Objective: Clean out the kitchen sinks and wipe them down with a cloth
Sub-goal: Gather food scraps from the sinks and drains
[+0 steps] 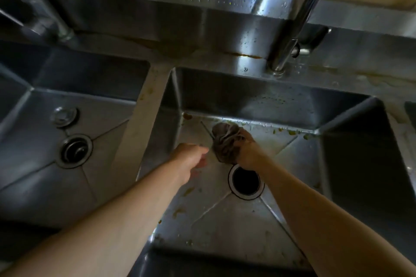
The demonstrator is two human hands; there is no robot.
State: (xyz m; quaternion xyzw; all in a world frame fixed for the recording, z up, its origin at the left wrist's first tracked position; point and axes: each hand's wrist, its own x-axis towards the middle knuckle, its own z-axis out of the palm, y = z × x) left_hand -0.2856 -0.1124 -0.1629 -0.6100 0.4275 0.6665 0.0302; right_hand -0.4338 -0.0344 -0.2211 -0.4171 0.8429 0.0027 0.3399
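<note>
Sinks sit side by side, and we reach both arms into the right sink (351, 146). Our right hand (247, 153) squeezes a bunched brown cloth (226, 143), fingers curled tight round it, just above the open drain hole (245, 181). Our left hand (191, 161) hovers beside the cloth with loose fingers, holding nothing. Yellow food bits (292, 132) dot the sink floor and back edge. The left sink (27, 186) has a plugged drain (74, 150). A tap (292, 36) stands behind.
</note>
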